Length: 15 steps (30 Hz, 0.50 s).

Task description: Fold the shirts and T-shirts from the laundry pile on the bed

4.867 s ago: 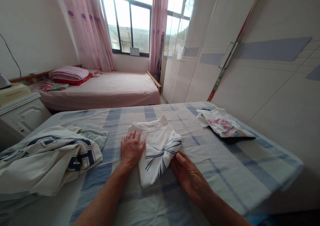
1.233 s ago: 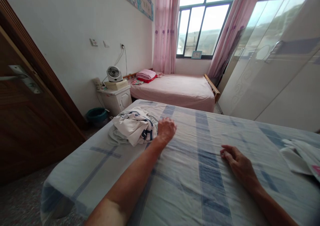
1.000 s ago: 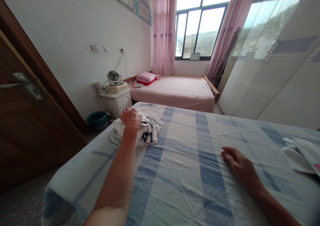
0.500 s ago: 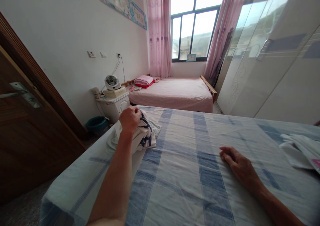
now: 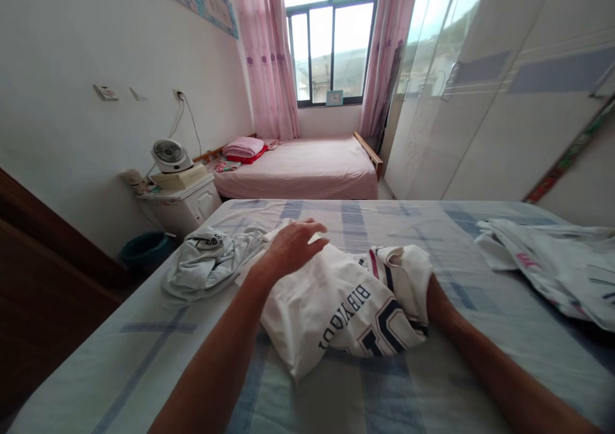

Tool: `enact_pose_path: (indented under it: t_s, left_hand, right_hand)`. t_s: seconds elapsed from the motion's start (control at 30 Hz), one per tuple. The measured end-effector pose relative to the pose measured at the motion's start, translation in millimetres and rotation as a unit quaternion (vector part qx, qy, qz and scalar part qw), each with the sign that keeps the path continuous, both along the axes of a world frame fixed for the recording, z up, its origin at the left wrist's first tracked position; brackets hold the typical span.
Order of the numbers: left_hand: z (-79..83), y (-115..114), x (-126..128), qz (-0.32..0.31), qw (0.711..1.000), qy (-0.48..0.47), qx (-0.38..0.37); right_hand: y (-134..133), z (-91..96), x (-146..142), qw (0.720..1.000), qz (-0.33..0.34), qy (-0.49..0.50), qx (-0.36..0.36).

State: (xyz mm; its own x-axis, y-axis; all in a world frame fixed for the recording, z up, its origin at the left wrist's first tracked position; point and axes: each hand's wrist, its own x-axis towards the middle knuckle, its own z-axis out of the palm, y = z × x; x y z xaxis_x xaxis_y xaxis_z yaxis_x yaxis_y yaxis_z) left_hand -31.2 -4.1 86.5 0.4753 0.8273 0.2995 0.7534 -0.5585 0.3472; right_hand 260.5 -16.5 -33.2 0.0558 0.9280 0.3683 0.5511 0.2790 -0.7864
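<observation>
A white T-shirt (image 5: 331, 293) with dark lettering and striped trim lies spread and rumpled over the bed in front of me. My left hand (image 5: 296, 247) is over its far left part, thumb and fingers apart in a loose curve. Whether the fingertips touch the cloth I cannot tell. At the shirt's right end, my right hand (image 5: 434, 296) disappears into the bunched, striped-edged fabric; only the wrist and forearm show, and its fingers are hidden. Left of the shirt rests a crumpled pale grey garment (image 5: 199, 270) with dark print.
A blue-and-white checked sheet (image 5: 158, 363) covers this bed. More white clothes (image 5: 552, 261) lie at the right. Beyond are a pink bed (image 5: 312, 165), a nightstand (image 5: 192, 206) with a small fan (image 5: 170, 155), a bin (image 5: 147, 249) and wardrobe doors (image 5: 480, 113).
The white shirt has come off the pile at left and now stretches across the middle. My left hand has moved right and opened; my right hand has gone into the cloth. The view has turned right.
</observation>
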Motion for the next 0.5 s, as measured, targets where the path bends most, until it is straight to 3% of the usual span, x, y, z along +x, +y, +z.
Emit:
enact_pose_path:
  t_s: [0.13, 0.27, 0.37, 0.5]
  left_hand:
    - [-36.5, 26, -15, 0.08, 0.986, 0.128, -0.074]
    - [-64.8, 36, -10, 0.053, 0.99, 0.111, -0.075]
    - [-76.5, 38, -3, 0.064, 0.99, 0.109, -0.058]
    - [-84.9, 41, 0, 0.1, 0.99, 0.096, -0.015]
  right_hand:
    - [1, -4.3, 6, 1.0, -0.011, 0.005, -0.01]
    - [-3, -1.2, 9, 0.996, -0.028, 0.068, -0.039]
    - [-5, 3.5, 10, 0.993, -0.041, 0.093, -0.06]
    - [-4, 1.4, 13, 0.98, -0.134, 0.123, -0.081]
